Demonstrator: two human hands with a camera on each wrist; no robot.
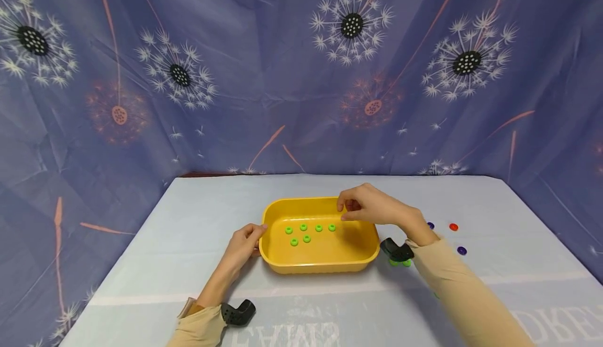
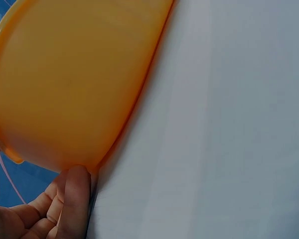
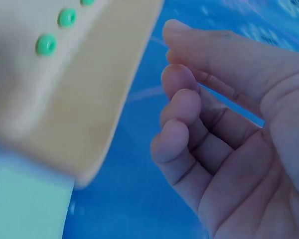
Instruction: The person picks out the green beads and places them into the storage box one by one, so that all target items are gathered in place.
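Observation:
A yellow rectangular plastic basin (image 1: 320,269) stands on the table with several small green rings (image 1: 306,238) on its floor. My left hand (image 1: 242,245) grips the basin's left end, thumb at the rim, other fingers against the outer wall. Those fingers (image 2: 74,199) show low on the wall in the left wrist view. Over the basin's far right corner is my right hand (image 1: 369,204), fingers loosely bent, a gap between thumb and forefinger. Nothing shows in its grasp. Beside it in the right wrist view, more of the green rings (image 3: 46,44) lie in the basin.
Right of the basin on the white tabletop (image 1: 155,242) lie a red ring (image 1: 454,227), a dark blue ring (image 1: 462,250) and another blue one (image 1: 431,225). Green pieces (image 1: 406,263) sit near my right wrist, partly hidden by it. A patterned blue curtain (image 1: 264,75) hangs behind.

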